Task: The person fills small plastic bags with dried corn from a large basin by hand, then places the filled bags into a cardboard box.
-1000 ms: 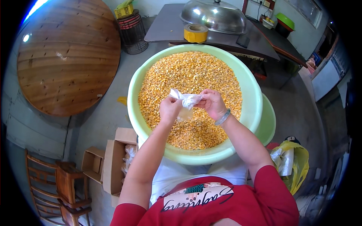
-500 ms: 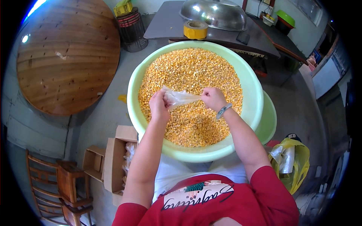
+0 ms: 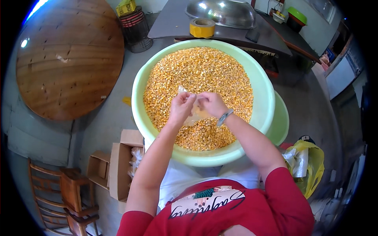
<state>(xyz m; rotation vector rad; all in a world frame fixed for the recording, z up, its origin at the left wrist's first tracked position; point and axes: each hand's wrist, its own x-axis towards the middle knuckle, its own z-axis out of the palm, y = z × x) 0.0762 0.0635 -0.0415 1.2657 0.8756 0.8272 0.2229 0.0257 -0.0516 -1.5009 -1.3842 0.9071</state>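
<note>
Both my hands are close together above a wide pale green basin (image 3: 264, 88) full of yellow corn kernels (image 3: 201, 65). Between them is a thin clear plastic bag (image 3: 197, 115), which hangs below the fingers and sticks up a little behind the left hand. My left hand (image 3: 182, 107) pinches one edge of the bag between thumb and fingers. My right hand (image 3: 212, 104), with a bangle on its wrist, is closed on the bag beside it; its fingertips are partly hidden.
Beyond the basin, a dark table (image 3: 167, 23) bears a roll of yellow tape (image 3: 202, 30) and a metal perforated cover (image 3: 224, 13). Cardboard boxes (image 3: 118, 169) stand at my left, a yellow plastic bag (image 3: 315, 165) at my right. A round wooden tabletop (image 3: 69, 67) leans at far left.
The bag was stretched sideways between my hands. They have come together, the left moving right and the right slightly left, and the bag now hangs loosely.
</note>
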